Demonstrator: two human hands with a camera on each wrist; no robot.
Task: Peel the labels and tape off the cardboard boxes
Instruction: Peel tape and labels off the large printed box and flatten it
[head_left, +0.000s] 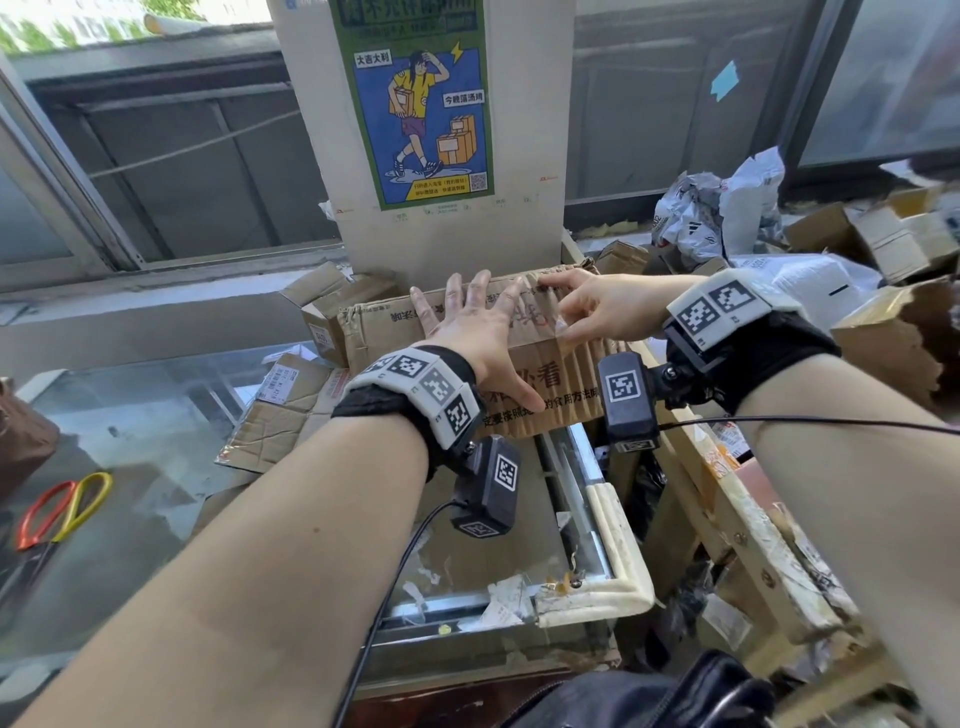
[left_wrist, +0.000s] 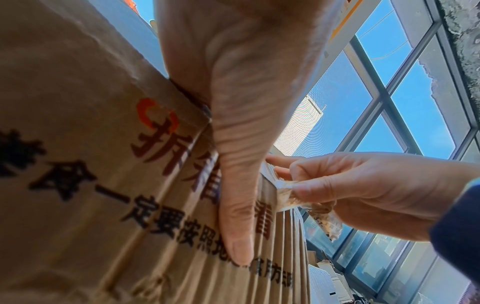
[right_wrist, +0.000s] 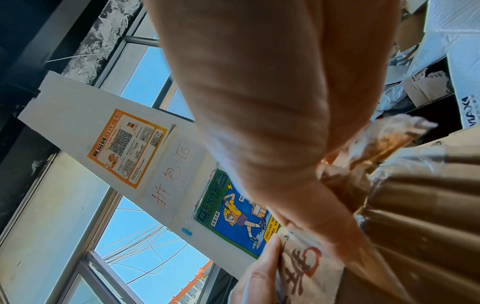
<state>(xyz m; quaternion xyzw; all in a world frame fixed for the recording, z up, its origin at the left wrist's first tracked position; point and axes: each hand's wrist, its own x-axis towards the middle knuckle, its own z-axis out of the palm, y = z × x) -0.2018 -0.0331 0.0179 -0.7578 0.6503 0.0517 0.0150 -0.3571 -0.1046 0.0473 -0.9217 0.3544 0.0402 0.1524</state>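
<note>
My left hand (head_left: 470, 332) lies flat, pinning the cardboard box (head_left: 379, 325); right hand (left_wrist: 363, 191) pinches clear tape (left_wrist: 288, 195). Yanking fast could snap the tape or rip more cardboard facing.

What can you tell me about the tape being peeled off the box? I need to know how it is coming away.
The tape is a clear, crinkled strip with brown cardboard fibre stuck to it. One end remains on the brown printed box; the loose end is bunched and hangs below the right hand, which pinches it. Where it came off, the box shows bare ribbed corrugation. The left hand presses flat on the box beside it, thumb along the front.
</note>
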